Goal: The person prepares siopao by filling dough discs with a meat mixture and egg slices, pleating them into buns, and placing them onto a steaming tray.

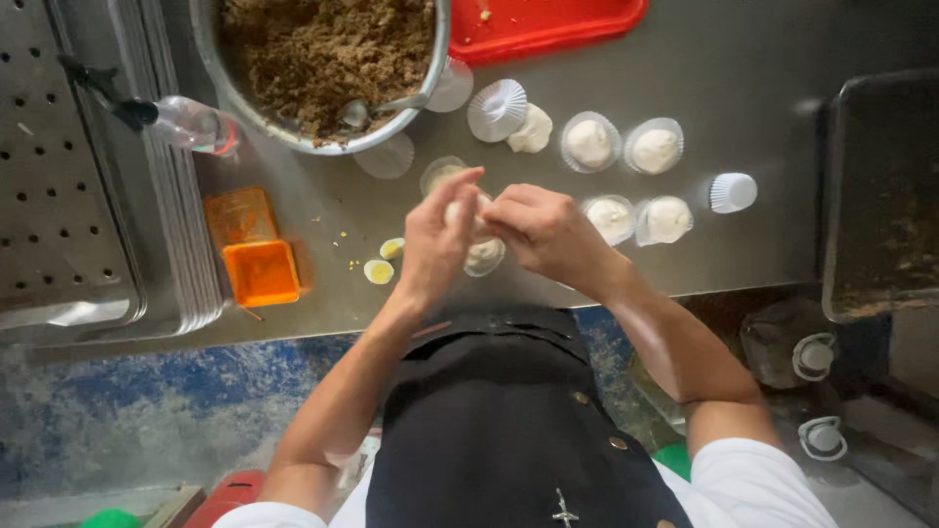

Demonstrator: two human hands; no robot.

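My left hand (437, 240) and my right hand (543, 230) meet over the steel counter (743, 88), fingers pinched together on a white dough ball (473, 208) held between them. Just under the hands lies another dough piece in a paper cup (484, 257). Filled paper cups with dough balls (590, 143) stand in two short rows to the right. A bare dough piece (531, 130) rests by a stack of empty white paper cups (496, 110). A big metal bowl of brown crumbly filling (323, 49) with a spoon (360, 112) sits at the upper left.
Two boiled egg halves (384, 261) lie left of my hands, next to an orange plastic box (260, 273) and its lid (240, 215). A red tray (548, 24) is at the top, stacked perforated trays (68, 176) at the left, a dark baking pan (880, 196) at the right.
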